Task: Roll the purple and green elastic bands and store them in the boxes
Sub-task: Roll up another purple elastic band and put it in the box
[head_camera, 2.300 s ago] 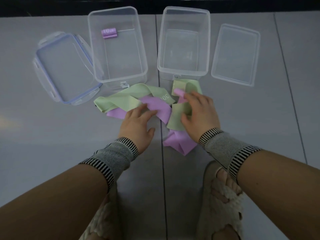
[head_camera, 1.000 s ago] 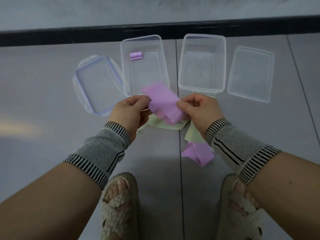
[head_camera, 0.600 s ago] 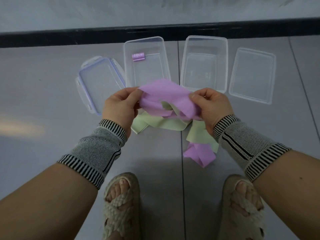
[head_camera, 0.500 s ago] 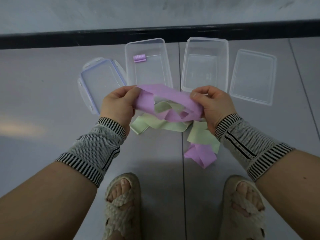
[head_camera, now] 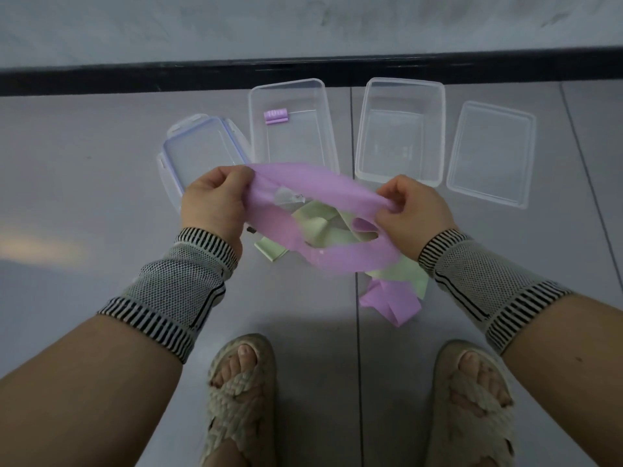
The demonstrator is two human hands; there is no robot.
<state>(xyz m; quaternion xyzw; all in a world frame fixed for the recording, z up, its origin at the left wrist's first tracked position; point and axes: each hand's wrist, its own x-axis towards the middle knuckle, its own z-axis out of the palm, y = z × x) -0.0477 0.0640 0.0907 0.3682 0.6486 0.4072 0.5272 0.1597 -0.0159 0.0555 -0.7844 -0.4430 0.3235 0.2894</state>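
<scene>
A purple elastic band [head_camera: 317, 187] is stretched as an open loop in the air between my hands. My left hand [head_camera: 215, 203] pinches its left end and my right hand [head_camera: 409, 210] pinches its right end. Under the loop, green bands [head_camera: 323, 227] lie crumpled on the floor, and another purple band [head_camera: 391, 305] lies folded nearer my feet. Beyond my hands stand two clear boxes: the left box [head_camera: 290, 92] holds one rolled purple band [head_camera: 276, 115] at its far end, and the right box [head_camera: 403, 129] shows nothing inside.
A clear lid with blue trim [head_camera: 199, 146] lies left of the boxes and a plain clear lid [head_camera: 490, 156] lies to the right. A black skirting strip [head_camera: 303, 72] runs along the wall behind. My sandalled feet [head_camera: 242, 392] stand on the grey tiled floor.
I lifted a purple band off the pile with both hands and pulled it apart, so the bunched piece has opened into a wide stretched loop.
</scene>
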